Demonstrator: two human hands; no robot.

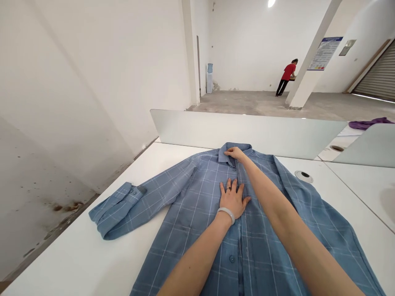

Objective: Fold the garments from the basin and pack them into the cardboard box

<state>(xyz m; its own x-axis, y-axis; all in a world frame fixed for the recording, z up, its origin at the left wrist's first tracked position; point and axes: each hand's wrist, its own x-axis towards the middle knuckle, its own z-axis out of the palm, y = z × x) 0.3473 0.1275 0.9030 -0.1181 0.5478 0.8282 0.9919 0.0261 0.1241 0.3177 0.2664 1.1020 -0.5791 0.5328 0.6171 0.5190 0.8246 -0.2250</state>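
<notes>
A blue shirt (200, 197) with thin white checks lies front side up on the white table (123, 263), its collar at the far end. My left hand (232, 199), with a ring and a pale bracelet, rests flat on the chest beside the button placket, fingers spread. Farther up, my right hand (235, 153) pinches the left side of the shirt collar (222, 155). The left-hand sleeve reaches out across the table with its cuff folded back; the other sleeve hangs down along the right side.
A low frosted divider (247, 133) runs behind the collar. Right of the shirt is a round cable hole (304, 176) in the table. Purple cloth (367, 124) lies beyond, at the right. A person in red (287, 73) stands far back near a pillar.
</notes>
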